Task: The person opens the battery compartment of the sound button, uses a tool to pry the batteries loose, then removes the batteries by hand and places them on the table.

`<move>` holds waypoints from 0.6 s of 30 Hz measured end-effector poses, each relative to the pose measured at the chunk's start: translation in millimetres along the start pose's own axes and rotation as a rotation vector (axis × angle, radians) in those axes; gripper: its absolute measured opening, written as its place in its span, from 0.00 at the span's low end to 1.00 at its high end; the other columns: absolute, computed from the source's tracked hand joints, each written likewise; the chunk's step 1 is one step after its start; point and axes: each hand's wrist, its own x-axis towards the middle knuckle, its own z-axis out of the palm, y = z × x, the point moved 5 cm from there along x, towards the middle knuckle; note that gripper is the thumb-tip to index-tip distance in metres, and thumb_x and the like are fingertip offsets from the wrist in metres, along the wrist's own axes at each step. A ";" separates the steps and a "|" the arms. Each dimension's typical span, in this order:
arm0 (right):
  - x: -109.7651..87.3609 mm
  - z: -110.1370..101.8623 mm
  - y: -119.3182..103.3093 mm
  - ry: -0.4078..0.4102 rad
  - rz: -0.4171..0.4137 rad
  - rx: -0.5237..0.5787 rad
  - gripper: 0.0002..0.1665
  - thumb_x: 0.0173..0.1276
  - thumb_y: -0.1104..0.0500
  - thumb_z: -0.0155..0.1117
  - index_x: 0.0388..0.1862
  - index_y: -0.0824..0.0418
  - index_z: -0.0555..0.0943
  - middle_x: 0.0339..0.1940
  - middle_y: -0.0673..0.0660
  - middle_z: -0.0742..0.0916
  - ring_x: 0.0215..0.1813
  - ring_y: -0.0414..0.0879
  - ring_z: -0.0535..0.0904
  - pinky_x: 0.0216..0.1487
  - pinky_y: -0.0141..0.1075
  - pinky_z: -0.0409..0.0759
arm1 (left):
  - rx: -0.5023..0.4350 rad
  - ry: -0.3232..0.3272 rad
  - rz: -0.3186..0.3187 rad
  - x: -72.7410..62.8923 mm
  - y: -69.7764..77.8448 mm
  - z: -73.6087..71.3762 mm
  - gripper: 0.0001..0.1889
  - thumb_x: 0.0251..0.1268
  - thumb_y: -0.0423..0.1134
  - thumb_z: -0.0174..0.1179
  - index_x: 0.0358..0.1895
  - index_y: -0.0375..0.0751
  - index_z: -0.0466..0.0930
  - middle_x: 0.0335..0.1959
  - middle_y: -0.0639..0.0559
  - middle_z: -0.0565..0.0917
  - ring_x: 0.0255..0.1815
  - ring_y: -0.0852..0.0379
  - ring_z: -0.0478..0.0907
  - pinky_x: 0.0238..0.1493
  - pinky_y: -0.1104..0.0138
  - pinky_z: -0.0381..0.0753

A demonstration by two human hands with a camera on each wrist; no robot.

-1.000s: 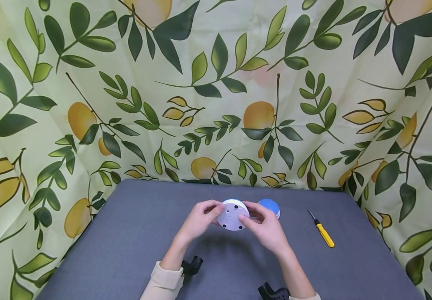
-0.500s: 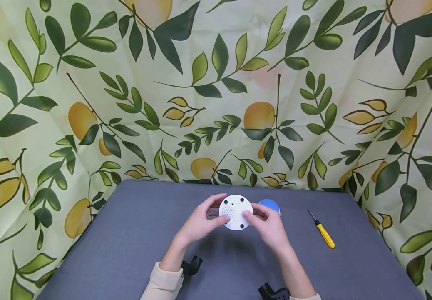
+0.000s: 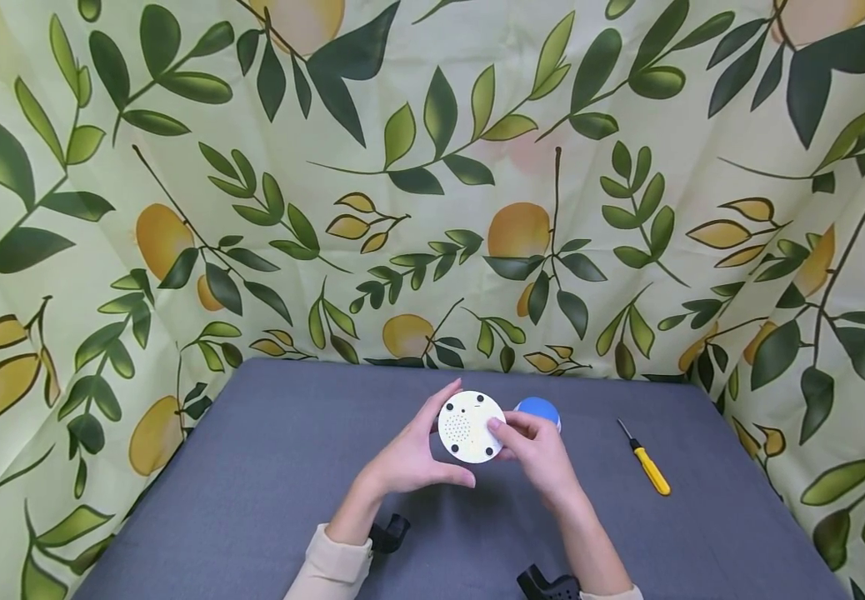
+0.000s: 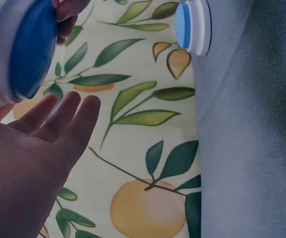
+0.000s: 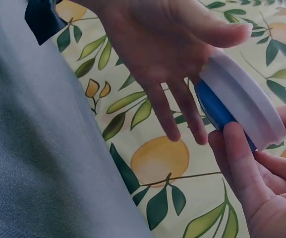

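A round blue-and-white push button (image 3: 466, 433) is held up over the table, its white underside with small black feet and a patch of holes turned toward the head camera. My right hand (image 3: 541, 458) pinches it at the right edge, thumb on the underside and fingers against the blue face, as the right wrist view shows. Around its left side my left hand (image 3: 410, 457) is spread, thumb below and fingers stretched upward, gripping nothing. In the left wrist view the blue face (image 4: 33, 52) stands just above the left fingertips.
A second blue-and-white button (image 3: 540, 408) sits on the grey table (image 3: 290, 467) behind my right hand. Farther right lies a screwdriver (image 3: 652, 469) with a yellow handle. Leaf-patterned cloth (image 3: 432, 208) hangs behind and at the sides. Black wrist mounts (image 3: 390, 533) stick out by both forearms.
The button has been tilted and turned so its underside faces the head camera squarely. My left hand has let go of it, its thumb dropping below the rim. My right hand keeps its pinch.
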 end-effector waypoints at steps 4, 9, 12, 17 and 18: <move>0.0 1.1 1.0 -0.033 0.017 -0.005 0.21 0.73 0.56 0.67 0.52 0.75 0.82 0.38 0.62 0.88 0.34 0.51 0.88 0.43 0.39 0.86 | 0.000 -0.008 -0.001 0.9 -1.9 3.5 0.63 0.41 0.44 0.85 0.81 0.60 0.50 0.74 0.57 0.65 0.70 0.57 0.65 0.70 0.50 0.63; -0.4 2.9 0.9 -0.084 0.012 -0.011 0.23 0.74 0.56 0.65 0.53 0.76 0.81 0.39 0.63 0.88 0.34 0.50 0.88 0.43 0.39 0.86 | -0.028 -0.009 -0.006 1.5 -1.5 6.2 0.59 0.43 0.44 0.84 0.79 0.54 0.52 0.67 0.58 0.71 0.63 0.57 0.71 0.65 0.55 0.68; -0.4 2.9 0.7 -0.102 0.012 -0.003 0.23 0.75 0.55 0.64 0.54 0.77 0.80 0.39 0.62 0.87 0.34 0.50 0.88 0.43 0.39 0.86 | -0.035 0.004 -0.016 2.1 -0.9 7.2 0.56 0.44 0.44 0.83 0.77 0.53 0.55 0.64 0.57 0.73 0.61 0.57 0.72 0.63 0.56 0.69; -0.3 4.4 0.9 -0.118 0.015 -0.011 0.24 0.75 0.55 0.63 0.54 0.76 0.80 0.39 0.63 0.87 0.35 0.51 0.88 0.43 0.40 0.86 | -0.062 0.036 -0.028 2.6 0.2 7.9 0.54 0.44 0.44 0.83 0.75 0.50 0.58 0.61 0.57 0.74 0.59 0.56 0.73 0.61 0.56 0.70; -0.6 4.8 0.6 -0.117 0.014 -0.015 0.23 0.75 0.55 0.63 0.54 0.76 0.80 0.39 0.63 0.87 0.35 0.51 0.88 0.43 0.40 0.86 | -0.067 0.042 -0.027 2.6 0.6 7.9 0.54 0.44 0.44 0.83 0.75 0.49 0.58 0.61 0.56 0.74 0.58 0.56 0.73 0.61 0.56 0.70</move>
